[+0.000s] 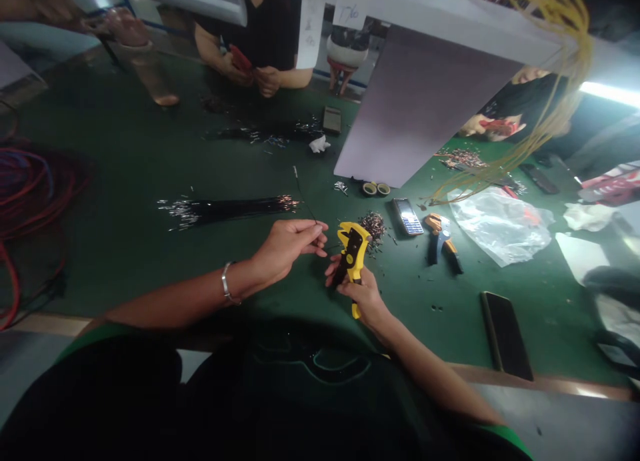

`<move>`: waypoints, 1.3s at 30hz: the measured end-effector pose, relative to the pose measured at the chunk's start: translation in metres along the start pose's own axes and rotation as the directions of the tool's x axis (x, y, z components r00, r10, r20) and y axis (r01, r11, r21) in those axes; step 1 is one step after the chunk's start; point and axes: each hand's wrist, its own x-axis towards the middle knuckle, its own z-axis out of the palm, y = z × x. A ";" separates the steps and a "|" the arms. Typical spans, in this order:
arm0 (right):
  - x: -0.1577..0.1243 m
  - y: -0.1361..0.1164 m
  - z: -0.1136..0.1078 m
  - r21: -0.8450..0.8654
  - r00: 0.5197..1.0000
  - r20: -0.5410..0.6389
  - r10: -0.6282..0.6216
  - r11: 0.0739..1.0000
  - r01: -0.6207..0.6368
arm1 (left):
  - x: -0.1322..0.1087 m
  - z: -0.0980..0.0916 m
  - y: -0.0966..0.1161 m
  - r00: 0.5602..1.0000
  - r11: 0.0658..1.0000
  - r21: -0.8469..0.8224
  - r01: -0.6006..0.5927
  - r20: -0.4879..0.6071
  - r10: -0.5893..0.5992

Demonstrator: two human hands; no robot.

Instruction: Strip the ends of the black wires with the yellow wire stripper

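Between thumb and fingers, my left hand (293,248) pinches a thin black wire (306,200) whose far end carries a pale metal tip. My right hand (367,294) is wrapped round the handles of a yellow and black wire stripper (354,244), its head pointing up and away from me. The wire's near end by the stripper is hard to make out. Left of centre on the green table lies a bundle of black wires (230,210), with silvery terminals at its left end and bare copper at its right. Just behind the stripper is a pile of small stripped scraps (374,226).
A keypad phone (408,216), an orange and blue stripping tool (442,241), a clear plastic bag (500,224) and a dark smartphone (507,334) lie rightward. Coiled red cables (30,188) sit at left. A pale upright panel (400,101) stands behind; other people work across the table.
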 end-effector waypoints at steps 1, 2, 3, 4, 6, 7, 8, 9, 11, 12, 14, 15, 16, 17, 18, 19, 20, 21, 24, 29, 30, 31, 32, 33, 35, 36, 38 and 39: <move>0.000 0.000 0.000 -0.003 1.000 0.000 -0.001 1.000 0.001 | 0.000 0.001 0.001 1.000 1.000 0.009 -0.005 -0.001 0.005; 0.000 -0.001 0.001 -0.012 1.000 0.002 -0.004 1.000 0.004 | -0.001 0.002 0.002 1.000 1.000 0.018 -0.012 -0.001 0.012; 0.000 -0.002 0.001 -0.025 1.000 0.004 -0.007 1.000 0.007 | -0.001 0.003 0.003 1.000 1.000 0.025 -0.019 -0.001 0.019; 0.000 -0.003 0.001 -0.042 1.000 0.003 -0.012 0.999 0.012 | -0.001 0.004 0.004 1.000 0.999 0.032 -0.025 0.000 0.025; 0.001 -0.007 0.002 -0.083 1.000 -0.003 -0.030 0.996 0.029 | -0.001 0.005 0.005 0.999 0.999 0.043 -0.034 0.005 0.033; 0.002 -0.008 0.002 -0.103 0.999 -0.007 -0.040 0.994 0.039 | -0.001 0.006 0.005 0.999 0.998 0.046 -0.036 0.012 0.036; 0.003 -0.010 0.003 -0.120 0.999 -0.010 -0.049 0.992 0.047 | -0.001 0.006 0.005 0.999 0.998 0.047 -0.039 0.020 0.039; 0.004 -0.011 0.003 -0.133 0.998 -0.010 -0.057 0.990 0.056 | -0.001 0.006 0.005 0.999 0.998 0.046 -0.042 0.029 0.041; 0.006 -0.012 0.004 -0.156 0.997 -0.005 -0.071 0.985 0.069 | 0.000 0.007 0.004 0.998 0.998 0.041 -0.048 0.047 0.046; 0.007 -0.012 0.004 -0.172 0.997 -0.002 -0.081 0.982 0.080 | 0.000 0.007 0.004 0.997 0.998 0.039 -0.051 0.053 0.049; 0.008 -0.012 0.004 -0.226 0.993 0.003 -0.117 0.967 0.115 | 0.000 0.007 0.005 0.997 0.997 0.034 -0.063 0.055 0.061; 0.008 -0.012 0.003 -0.265 0.990 0.007 -0.142 0.954 0.139 | 0.001 0.007 0.006 0.996 0.997 0.030 -0.072 0.051 0.071; 0.007 -0.012 0.003 -0.310 0.985 0.012 -0.170 0.936 0.165 | 0.001 0.007 0.007 0.996 0.996 0.024 -0.082 0.043 0.081; 0.007 -0.012 0.002 -0.359 0.980 0.018 -0.198 0.914 0.191 | 0.002 0.006 0.009 0.995 0.996 0.015 -0.092 0.035 0.091; 0.007 -0.012 0.001 -0.411 0.974 0.022 -0.226 0.886 0.215 | 0.002 0.006 0.011 0.995 0.995 0.003 -0.100 0.027 0.100; 0.006 -0.012 0.001 -0.466 0.968 0.024 -0.251 0.854 0.233 | 0.002 0.005 0.012 0.994 0.995 -0.008 -0.104 0.023 0.104; 0.007 -0.012 0.000 -0.519 0.961 0.024 -0.275 0.818 0.247 | 0.003 0.005 0.013 0.994 0.994 -0.019 -0.103 0.023 0.104; 0.007 -0.012 0.000 -0.568 0.955 0.026 -0.296 0.781 0.258 | 0.003 0.004 0.013 0.995 0.995 -0.030 -0.098 0.026 0.099; 0.009 -0.011 -0.001 -0.685 0.921 0.040 -0.387 0.661 0.307 | 0.006 0.001 0.011 0.997 0.997 -0.057 -0.053 0.054 0.057; 0.011 -0.008 -0.001 -0.809 0.862 0.108 -0.495 0.461 0.366 | 0.016 -0.004 0.004 0.992 0.995 -0.085 0.044 0.124 -0.033; 0.011 -0.008 -0.002 -0.819 0.858 0.118 -0.500 0.440 0.368 | 0.018 -0.004 0.003 0.989 0.994 -0.088 0.070 0.133 -0.057; 0.011 -0.007 -0.002 -0.825 0.853 0.126 -0.506 0.425 0.373 | 0.020 -0.005 0.002 0.987 0.991 -0.091 0.096 0.134 -0.083; 0.011 -0.007 -0.002 -0.828 0.848 0.133 -0.514 0.412 0.380 | 0.022 -0.004 0.001 0.986 0.988 -0.092 0.121 0.129 -0.109; 0.011 -0.006 -0.003 -0.829 0.841 0.142 -0.522 0.401 0.389 | 0.023 -0.004 0.001 0.984 0.985 -0.088 0.145 0.120 -0.134; 0.012 -0.006 -0.004 -0.827 0.835 0.157 -0.528 0.392 0.403 | 0.026 -0.004 -0.001 0.979 0.980 -0.076 0.183 0.103 -0.175; 0.012 -0.006 -0.005 -0.825 0.834 0.160 -0.528 0.391 0.407 | 0.028 -0.004 -0.001 0.977 0.978 -0.071 0.197 0.102 -0.189; 0.013 -0.006 -0.006 -0.821 0.834 0.163 -0.526 0.396 0.411 | 0.030 -0.006 -0.002 0.971 0.974 -0.063 0.216 0.119 -0.208; 0.014 -0.006 -0.006 -0.819 0.836 0.163 -0.524 0.401 0.412 | 0.032 -0.007 -0.003 0.969 0.973 -0.063 0.221 0.130 -0.211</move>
